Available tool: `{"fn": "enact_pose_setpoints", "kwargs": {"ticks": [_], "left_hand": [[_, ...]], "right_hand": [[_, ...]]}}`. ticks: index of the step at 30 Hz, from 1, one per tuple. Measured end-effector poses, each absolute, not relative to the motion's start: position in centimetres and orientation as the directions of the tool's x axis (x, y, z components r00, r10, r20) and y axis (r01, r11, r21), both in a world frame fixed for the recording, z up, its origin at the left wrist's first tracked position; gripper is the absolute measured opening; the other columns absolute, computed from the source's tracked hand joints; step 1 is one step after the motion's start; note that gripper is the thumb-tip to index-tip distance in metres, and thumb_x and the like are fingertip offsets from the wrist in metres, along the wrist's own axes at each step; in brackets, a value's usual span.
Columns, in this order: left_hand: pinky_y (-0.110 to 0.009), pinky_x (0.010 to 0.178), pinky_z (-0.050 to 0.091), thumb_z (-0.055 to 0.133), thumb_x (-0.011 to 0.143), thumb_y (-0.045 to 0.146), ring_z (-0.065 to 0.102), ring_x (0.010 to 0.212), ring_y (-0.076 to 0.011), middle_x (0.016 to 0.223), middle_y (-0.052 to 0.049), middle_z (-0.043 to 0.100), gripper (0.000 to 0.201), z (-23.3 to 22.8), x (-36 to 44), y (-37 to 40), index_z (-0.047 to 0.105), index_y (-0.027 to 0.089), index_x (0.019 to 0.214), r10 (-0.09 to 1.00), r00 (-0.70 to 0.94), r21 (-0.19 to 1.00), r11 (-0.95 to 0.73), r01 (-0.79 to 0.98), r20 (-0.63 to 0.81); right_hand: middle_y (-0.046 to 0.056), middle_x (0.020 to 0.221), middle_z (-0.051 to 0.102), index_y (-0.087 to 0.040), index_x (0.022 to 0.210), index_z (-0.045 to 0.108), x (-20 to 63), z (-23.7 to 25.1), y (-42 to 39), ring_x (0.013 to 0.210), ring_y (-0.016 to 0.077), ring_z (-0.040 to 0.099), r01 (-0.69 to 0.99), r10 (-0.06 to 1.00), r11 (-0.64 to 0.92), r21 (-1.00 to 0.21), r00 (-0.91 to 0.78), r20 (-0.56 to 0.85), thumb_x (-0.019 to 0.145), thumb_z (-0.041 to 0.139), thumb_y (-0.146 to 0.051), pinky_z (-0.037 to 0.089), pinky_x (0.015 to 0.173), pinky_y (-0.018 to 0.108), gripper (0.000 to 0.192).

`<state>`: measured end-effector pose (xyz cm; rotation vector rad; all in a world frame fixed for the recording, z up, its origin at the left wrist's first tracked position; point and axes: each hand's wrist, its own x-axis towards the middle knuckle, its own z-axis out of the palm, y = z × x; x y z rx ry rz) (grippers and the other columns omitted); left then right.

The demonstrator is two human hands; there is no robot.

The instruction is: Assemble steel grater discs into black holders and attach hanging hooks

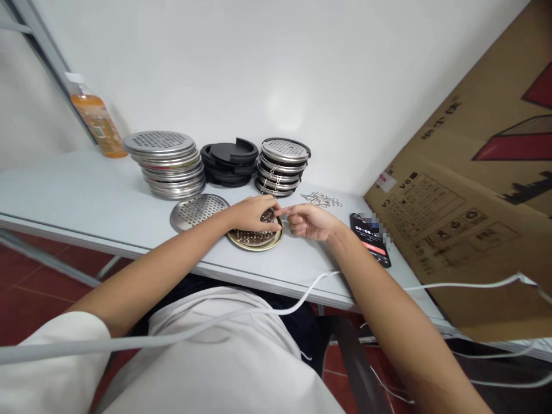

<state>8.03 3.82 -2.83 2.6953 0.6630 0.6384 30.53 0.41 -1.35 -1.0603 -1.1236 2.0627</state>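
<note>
A round metal grater plate [254, 237] with rows of holes and a gold-coloured rim lies near the table's front edge. My left hand [256, 213] lies over its upper part, thumb and fingers curved toward the right side of the rim, gripping it. At that same rim my right hand [308, 221] reaches in from the right, index finger stretched toward the left fingertips and the other fingers curled. Anything small in its fingertips is too hidden to make out. Left of the plate, partly behind my left forearm, lies a silver perforated disc [196, 210].
Behind stand a stack of silver discs [166, 164], a pile of black rings [228, 161] and a clipped stack of discs [284, 167]. Small metal pieces [321, 199] lie scattered. A phone [370, 238], cardboard box [466, 190], orange bottle [98, 123] and white cable [297, 307] surround the work.
</note>
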Motion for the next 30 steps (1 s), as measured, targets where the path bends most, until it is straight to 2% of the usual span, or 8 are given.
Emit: {"fn": "enact_pose_setpoints", "kwargs": {"ticks": [7,14,18,20,24,26,30], "left_hand": [[-0.034,0.081,0.046,0.059,0.09,0.046,0.06,0.088,-0.0207,0.094,-0.005,0.065,0.029,-3.4,8.2,4.4,0.059,0.018,0.096,0.528,0.742,0.431,-0.831,0.351,0.413],[-0.033,0.078,0.045,0.051,0.096,0.049,0.059,0.081,-0.0189,0.085,-0.005,0.064,0.036,-3.3,8.5,4.2,0.063,0.017,0.086,0.581,0.673,0.429,-0.807,0.405,0.458],[-0.032,0.076,0.044,0.049,0.096,0.049,0.058,0.078,-0.0184,0.082,-0.005,0.061,0.038,-3.2,8.6,4.2,0.063,0.017,0.081,0.568,0.696,0.408,-0.816,0.409,0.44],[-0.033,0.076,0.044,0.049,0.095,0.045,0.057,0.079,-0.0188,0.081,-0.005,0.061,0.035,-3.2,8.6,4.3,0.061,0.017,0.079,0.572,0.693,0.402,-0.815,0.418,0.439],[-0.033,0.077,0.044,0.05,0.093,0.037,0.057,0.079,-0.0192,0.082,-0.004,0.061,0.025,-3.4,8.6,4.5,0.057,0.018,0.079,0.58,0.68,0.395,-0.811,0.431,0.448],[-0.033,0.077,0.043,0.049,0.093,0.036,0.056,0.079,-0.019,0.082,-0.004,0.061,0.024,-3.5,8.6,4.5,0.056,0.019,0.078,0.585,0.674,0.404,-0.807,0.43,0.452],[-0.033,0.077,0.042,0.049,0.093,0.035,0.056,0.078,-0.0188,0.081,-0.004,0.06,0.022,-3.5,8.5,4.6,0.054,0.019,0.077,0.595,0.665,0.428,-0.798,0.424,0.451]], "right_hand": [[-0.01,0.052,0.033,-0.009,0.098,0.068,30.6,-1.4,0.5,0.044,0.0052,0.021,-0.118,0.753,-0.505,-0.855,-0.546,-0.369,0.08,0.061,-0.017,0.023,0.043,0.017,0.021],[-0.01,0.053,0.032,-0.008,0.104,0.068,30.9,-1.7,0.7,0.045,0.005,0.023,-0.139,0.747,-0.497,-0.857,-0.571,-0.34,0.081,0.062,-0.017,0.023,0.044,0.016,0.026],[-0.009,0.053,0.036,-0.009,0.103,0.068,30.7,-1.6,0.6,0.044,0.0049,0.024,-0.115,0.767,-0.465,-0.878,-0.547,-0.335,0.079,0.063,-0.018,0.023,0.043,0.017,0.027],[-0.008,0.053,0.04,-0.01,0.101,0.069,30.5,-1.5,0.4,0.043,0.0045,0.025,-0.042,0.799,-0.397,-0.917,-0.508,-0.323,0.076,0.065,-0.019,0.02,0.042,0.018,0.027],[-0.008,0.046,0.04,-0.011,0.086,0.073,30.1,-1.3,-0.1,0.041,0.0043,0.025,0.249,0.812,-0.184,-0.951,-0.506,-0.29,0.072,0.069,-0.022,0.015,0.041,0.02,0.018],[-0.008,0.045,0.041,-0.01,0.084,0.075,30.1,-1.1,-0.3,0.043,0.0042,0.026,0.339,0.777,-0.085,-0.937,-0.565,-0.275,0.073,0.073,-0.026,0.017,0.042,0.02,0.02],[-0.004,0.055,0.056,-0.009,0.092,0.079,30.2,-0.9,-0.5,0.049,0.0052,0.036,0.408,0.715,0.047,-0.912,-0.651,-0.255,0.071,0.079,-0.034,0.026,0.047,0.021,0.032]]}}
